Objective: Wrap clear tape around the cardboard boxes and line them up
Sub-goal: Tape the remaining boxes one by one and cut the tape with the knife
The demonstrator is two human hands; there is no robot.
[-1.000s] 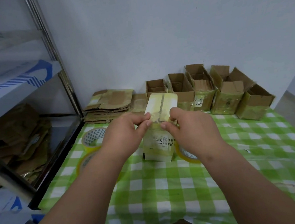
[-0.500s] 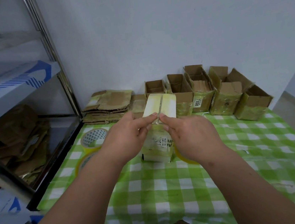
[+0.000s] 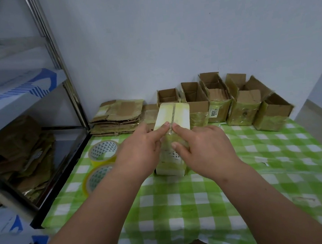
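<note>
Pale box (image 3: 172, 116) stood upright mid-tabletop (image 3: 206, 197), both hands on it, left hand (image 3: 140, 154) and right hand (image 3: 206, 148) pinching its top seam with fingertips, row of open boxes (image 3: 240, 102) along far edge.

Open checked table (image 3: 217, 206) along the near edge and right side, while the far edge is walled by open boxes (image 3: 241, 104) and flattened cardboard (image 3: 118, 119), and two tape rolls (image 3: 103, 151) crowd the left edge.
</note>
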